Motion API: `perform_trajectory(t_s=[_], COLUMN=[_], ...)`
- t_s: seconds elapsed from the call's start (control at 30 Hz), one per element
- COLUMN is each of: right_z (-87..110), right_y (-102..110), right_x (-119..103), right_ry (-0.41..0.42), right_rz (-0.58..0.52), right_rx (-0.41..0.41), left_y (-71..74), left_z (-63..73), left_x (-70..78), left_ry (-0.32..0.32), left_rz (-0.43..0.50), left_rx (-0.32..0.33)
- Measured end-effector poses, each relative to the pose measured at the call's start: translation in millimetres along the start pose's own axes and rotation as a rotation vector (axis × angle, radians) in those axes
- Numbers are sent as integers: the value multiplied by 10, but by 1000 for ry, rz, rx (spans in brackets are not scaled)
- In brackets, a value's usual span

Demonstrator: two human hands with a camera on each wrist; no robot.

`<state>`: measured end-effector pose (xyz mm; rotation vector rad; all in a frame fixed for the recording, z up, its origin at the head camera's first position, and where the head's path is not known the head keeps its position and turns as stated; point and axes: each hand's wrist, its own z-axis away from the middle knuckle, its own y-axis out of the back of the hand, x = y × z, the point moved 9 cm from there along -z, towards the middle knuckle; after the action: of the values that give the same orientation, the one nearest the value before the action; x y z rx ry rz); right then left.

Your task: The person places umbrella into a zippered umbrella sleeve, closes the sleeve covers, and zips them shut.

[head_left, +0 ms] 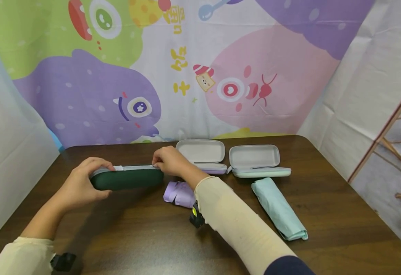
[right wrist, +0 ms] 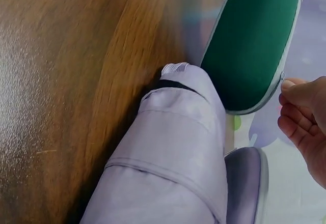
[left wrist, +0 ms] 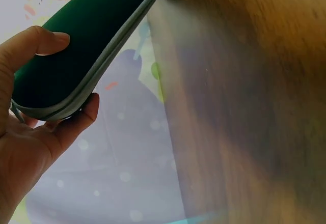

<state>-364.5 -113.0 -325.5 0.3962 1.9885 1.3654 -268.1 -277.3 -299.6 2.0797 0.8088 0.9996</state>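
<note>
A dark green zip case with a grey zipper edge is raised over the table at the left. My left hand grips its left end, thumb on the green side and fingers at the zipper edge. At the case's other end, my right hand pinches the zipper near the corner; the right wrist view shows thumb and fingertips together there. The pull itself is mostly hidden by the fingers. A folded lilac umbrella lies on the table below the right forearm, which partly covers it in the head view.
Behind the right hand stands an open case with a grey inside and lilac base. Beside it is another open case, mint at the base. A folded mint umbrella lies in front. A cartoon-printed cloth hangs behind the table.
</note>
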Motion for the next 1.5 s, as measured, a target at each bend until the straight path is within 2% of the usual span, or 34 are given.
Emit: perform_trajectory(t_s=[0.2, 0.4, 0.6, 0.83, 1.1, 1.3, 1.5], right_z=[2, -10, -36, -35, -16, 0, -5], right_y=[-41, -90, -143, -257, -362, -414, -431], right_x=[49, 2, -35, -44, -28, -30, -4], right_ry=[-13, 6, -9, -28, -89, -103, -140], right_rz=[42, 78, 114, 127, 189, 249, 264], right_rx=[-21, -45, -87, -126, -153, -168, -160], left_y=[29, 49, 60, 89, 35, -81, -213], left_z=[93, 190, 270, 371, 417, 422, 439], left_x=[-180, -352, -505, -664, -888, -1000, -1041], left_ry=[91, 185, 263, 301, 358, 403, 405], left_rz=[47, 114, 188, 224, 267, 328, 279], left_rx=[-32, -73, -111, -128, -152, -242, -345])
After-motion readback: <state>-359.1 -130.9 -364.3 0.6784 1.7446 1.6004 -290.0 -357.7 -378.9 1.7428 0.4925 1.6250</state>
